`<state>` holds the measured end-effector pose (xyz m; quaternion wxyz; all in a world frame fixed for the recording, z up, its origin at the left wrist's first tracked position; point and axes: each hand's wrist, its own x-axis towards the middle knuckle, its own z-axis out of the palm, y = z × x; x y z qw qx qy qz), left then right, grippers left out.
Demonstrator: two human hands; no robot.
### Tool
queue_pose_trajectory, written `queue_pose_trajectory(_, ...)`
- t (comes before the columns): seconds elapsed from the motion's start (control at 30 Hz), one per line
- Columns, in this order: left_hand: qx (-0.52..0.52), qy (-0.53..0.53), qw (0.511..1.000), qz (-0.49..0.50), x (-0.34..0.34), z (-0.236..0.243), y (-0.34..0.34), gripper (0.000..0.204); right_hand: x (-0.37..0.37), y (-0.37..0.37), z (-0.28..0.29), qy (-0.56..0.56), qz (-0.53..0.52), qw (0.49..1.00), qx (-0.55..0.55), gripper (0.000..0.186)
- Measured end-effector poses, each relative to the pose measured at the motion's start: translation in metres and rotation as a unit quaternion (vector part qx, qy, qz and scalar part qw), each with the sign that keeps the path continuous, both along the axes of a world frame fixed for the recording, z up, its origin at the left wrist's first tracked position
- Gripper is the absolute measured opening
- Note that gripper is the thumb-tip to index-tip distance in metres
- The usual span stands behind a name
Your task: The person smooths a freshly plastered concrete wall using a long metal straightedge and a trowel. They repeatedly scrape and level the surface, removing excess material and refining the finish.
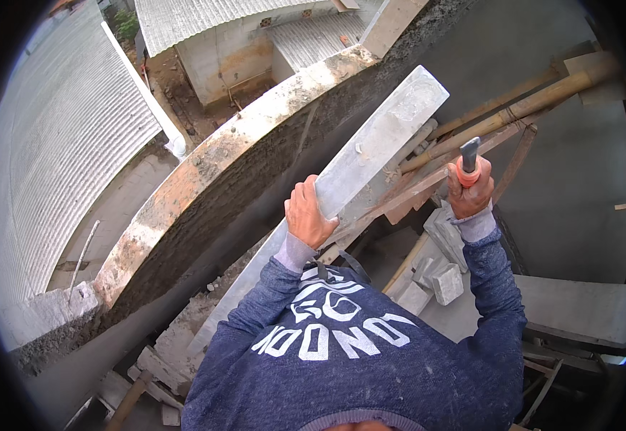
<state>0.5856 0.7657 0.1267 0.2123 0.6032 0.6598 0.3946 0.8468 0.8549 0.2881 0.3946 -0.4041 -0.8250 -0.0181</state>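
Observation:
A long, flat light-grey bar (pixel 370 144), dusty and smeared with mortar toward its far end, slants across the middle from lower left to upper right. My left hand (pixel 308 212) grips it, fingers over the left edge and thumb toward the right. My forearm and body hide part of the bar's near end. To the right, my right hand (pixel 471 188) is closed around a tool (pixel 470 152) with an orange collar and a dark grey end pointing up. The rest of that tool is hidden in the hand, so its kind is unclear. It is held apart from the bar.
A rough masonry wall (pixel 255 118) curves along the left, with corrugated roofs (pixel 76 151) beyond it. Bamboo poles (pixel 514 108) and timber boards lie at the right. Broken grey blocks (pixel 442 276) sit between my arms. Rubble (pixel 173 359) lies at lower left.

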Motion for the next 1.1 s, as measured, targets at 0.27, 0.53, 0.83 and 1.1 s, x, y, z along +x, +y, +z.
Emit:
queue_pose_trajectory(0.27,-0.013,-0.004,1.0,-0.009,0.002,0.004,0.003,0.086,-0.024,0.005,0.016,-0.012,-0.079,0.997,-0.002,0.032)
queue_pose_trajectory(0.53,-0.022,-0.011,1.0,-0.018,0.004,-0.001,-0.007,0.086,-0.008,0.013,0.011,-0.155,-0.148,0.976,-0.043,0.028)
queue_pose_trajectory(0.83,-0.029,-0.014,0.999,-0.023,0.004,-0.003,-0.002,0.085,-0.004,0.034,0.036,-0.214,-0.173,0.961,-0.011,0.033)
queue_pose_trajectory(1.1,-0.009,-0.023,0.999,-0.03,0.0,0.0,-0.008,0.085,0.009,0.016,0.025,-0.317,-0.188,0.927,-0.066,0.032)
